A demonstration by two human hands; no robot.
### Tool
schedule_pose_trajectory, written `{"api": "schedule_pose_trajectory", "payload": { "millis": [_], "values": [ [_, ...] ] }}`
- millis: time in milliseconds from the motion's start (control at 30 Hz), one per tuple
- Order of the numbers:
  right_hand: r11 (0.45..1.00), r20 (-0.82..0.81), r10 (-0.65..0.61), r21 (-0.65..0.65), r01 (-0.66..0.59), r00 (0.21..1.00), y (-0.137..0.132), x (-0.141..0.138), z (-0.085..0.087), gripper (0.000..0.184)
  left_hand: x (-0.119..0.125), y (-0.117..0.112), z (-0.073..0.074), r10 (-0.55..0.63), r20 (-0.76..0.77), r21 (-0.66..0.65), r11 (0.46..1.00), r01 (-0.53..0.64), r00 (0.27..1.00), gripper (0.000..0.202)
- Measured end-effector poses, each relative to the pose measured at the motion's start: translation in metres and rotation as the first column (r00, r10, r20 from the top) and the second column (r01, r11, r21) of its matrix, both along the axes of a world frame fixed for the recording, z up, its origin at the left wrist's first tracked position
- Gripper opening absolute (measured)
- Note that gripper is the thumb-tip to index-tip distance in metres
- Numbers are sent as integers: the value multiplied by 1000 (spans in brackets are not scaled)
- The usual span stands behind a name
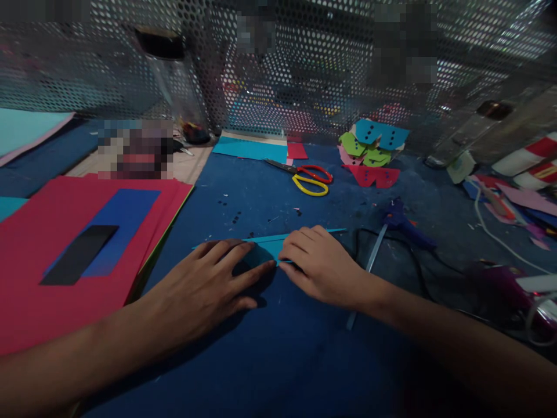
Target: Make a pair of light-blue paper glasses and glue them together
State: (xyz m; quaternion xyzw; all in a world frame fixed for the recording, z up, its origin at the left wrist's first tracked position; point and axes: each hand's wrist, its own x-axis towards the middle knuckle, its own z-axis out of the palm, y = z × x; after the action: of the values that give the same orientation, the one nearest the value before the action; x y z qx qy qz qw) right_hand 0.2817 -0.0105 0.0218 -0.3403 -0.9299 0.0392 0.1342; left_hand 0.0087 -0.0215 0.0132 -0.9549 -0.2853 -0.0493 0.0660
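A strip of teal paper (266,248) lies on the dark blue work surface (278,360) in the middle of the view, one long edge folded up. My left hand (209,284) lies flat on its left part, fingers stretched out and pressing down. My right hand (319,261) rests on its right part with the fingers curled and pressed onto the paper. The two hands almost touch at their fingertips.
Red-and-yellow scissors (310,177) lie behind the hands. A blue glue gun (402,223) with a black cord sits to the right. A stack of red sheets (43,278) with blue and black pieces lies left. Cut coloured shapes (374,151) and a perforated metal wall (304,58) stand at the back.
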Motion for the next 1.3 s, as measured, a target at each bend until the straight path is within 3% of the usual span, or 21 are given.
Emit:
{"api": "schedule_pose_trajectory", "payload": {
  "millis": [200,567,867,1300],
  "values": [
    [977,-90,-189,-118,178,978,-5,-12,1,7,1,1,-1,-3,-29,22,1000,3,1000,54],
    [952,-58,-290,-120,282,955,-9,-22,1,5,1,2,-1,-14,-28,23,1000,15,1000,52],
    [924,-29,-319,-234,304,947,-7,-15,9,13,0,3,-1,-11,11,6,1000,11,1000,47],
    [951,7,-219,-223,215,976,-5,4,12,24,-2,2,-3,-9,-24,6,1000,9,1000,49]
  ]
}}
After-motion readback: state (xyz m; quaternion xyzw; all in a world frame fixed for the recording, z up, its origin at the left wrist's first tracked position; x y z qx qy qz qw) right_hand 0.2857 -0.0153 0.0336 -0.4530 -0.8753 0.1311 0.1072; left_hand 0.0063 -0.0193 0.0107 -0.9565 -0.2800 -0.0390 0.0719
